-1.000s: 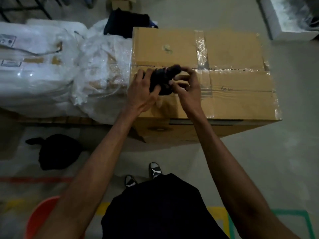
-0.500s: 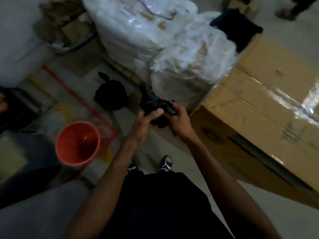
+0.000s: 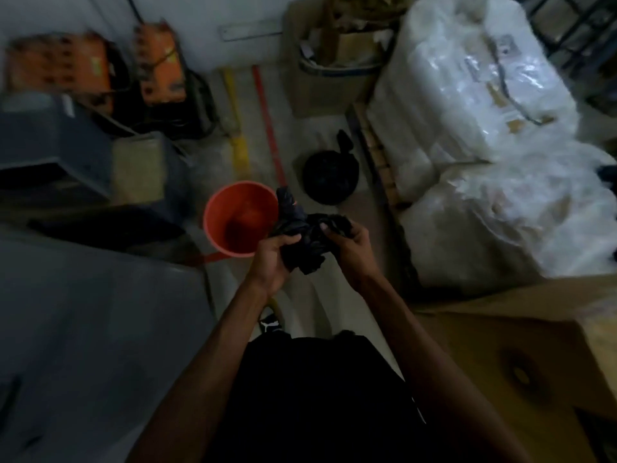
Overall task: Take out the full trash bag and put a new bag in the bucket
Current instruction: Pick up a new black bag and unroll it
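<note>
1. View swung left since half a second ago; orange bucket (image 3: 241,219) now sits just ahead of the hands, cardboard box (image 3: 521,355) pushed to lower right.
2. Left hand (image 3: 272,259) and right hand (image 3: 350,243) both curl round the crumpled new black bag (image 3: 302,238), held just right of the bucket rim.
3. Full tied bag (image 3: 330,177) on the concrete floor (image 3: 314,295) beyond, beside the wrapped pallet (image 3: 474,105).
4. Grey cabinet (image 3: 83,329) crowds the left; floor strip between stays open.
</note>
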Demonstrator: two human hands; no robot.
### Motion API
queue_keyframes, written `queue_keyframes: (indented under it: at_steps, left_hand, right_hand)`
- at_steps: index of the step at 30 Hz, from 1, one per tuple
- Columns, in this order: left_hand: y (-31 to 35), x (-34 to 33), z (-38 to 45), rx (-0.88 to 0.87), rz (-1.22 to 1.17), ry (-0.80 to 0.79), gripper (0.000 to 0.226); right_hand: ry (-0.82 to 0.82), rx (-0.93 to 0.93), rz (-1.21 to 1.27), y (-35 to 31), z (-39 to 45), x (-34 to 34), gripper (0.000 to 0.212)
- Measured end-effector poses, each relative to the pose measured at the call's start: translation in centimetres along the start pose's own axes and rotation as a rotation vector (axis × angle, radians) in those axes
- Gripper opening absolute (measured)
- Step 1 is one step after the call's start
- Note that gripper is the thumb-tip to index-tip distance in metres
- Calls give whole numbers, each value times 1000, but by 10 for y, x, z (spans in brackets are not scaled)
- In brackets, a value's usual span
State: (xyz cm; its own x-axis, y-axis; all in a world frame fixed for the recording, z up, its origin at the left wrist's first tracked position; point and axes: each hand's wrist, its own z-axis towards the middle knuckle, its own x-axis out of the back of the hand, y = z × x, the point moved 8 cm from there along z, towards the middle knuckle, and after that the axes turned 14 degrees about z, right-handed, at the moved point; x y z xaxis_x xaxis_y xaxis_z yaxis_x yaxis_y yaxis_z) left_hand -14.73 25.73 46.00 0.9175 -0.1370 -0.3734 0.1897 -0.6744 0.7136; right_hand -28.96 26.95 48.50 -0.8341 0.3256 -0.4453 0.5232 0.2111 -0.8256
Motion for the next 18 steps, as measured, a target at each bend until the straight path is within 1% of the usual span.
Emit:
queue_keyframes:
  at_steps: [3, 4, 6, 7, 8, 10, 11, 12, 13, 14, 15, 16, 17, 18]
  left_hand:
    - [16, 45, -3, -7, -105, 77, 38]
    - [21, 56, -3, -14, -140, 96, 38]
    - [30, 75, -1, -19, -202, 128, 38]
    - [33, 84, 0, -26, -246, 134, 35]
    - [36, 90, 0, -43, -288, 137, 32]
    - [41, 102, 4, -84, -292, 128, 35]
    - [46, 106, 4, -107, -258, 131, 30]
    - [51, 109, 5, -136, -233, 142, 37]
    - [52, 111, 7, -137, -188, 168, 58]
    - [57, 109, 9, -137, -163, 190, 72]
    - [62, 106, 8, -132, -153, 245, 66]
    - [68, 104, 7, -165, -160, 279, 45]
    - [73, 101, 8, -179, -175, 281, 35]
    - [73, 102, 11, -176, -163, 322, 49]
  right_hand:
    - [-190, -191, 151, 23, 11, -50, 28]
    - [-211, -272, 240, 28, 14, -61, 29]
    - [-112, -418, 383, 40, 22, -72, 27]
    - [-59, -435, 381, 42, 29, -75, 24]
    - [-35, -417, 321, 41, 36, -76, 25]
    - [-116, -351, 137, 33, 51, -88, 36]
    - [-166, -330, 69, 29, 57, -98, 40]
    - [-189, -320, 20, 27, 62, -104, 39]
    - [-209, -321, 0, 26, 68, -110, 35]
    - [-236, -317, -16, 23, 72, -116, 27]
    - [-256, -307, -29, 23, 78, -119, 20]
    - [-261, -291, -50, 24, 84, -119, 19]
    - [-264, -273, -80, 24, 90, -120, 24]
    - [-243, -259, -118, 26, 96, -116, 26]
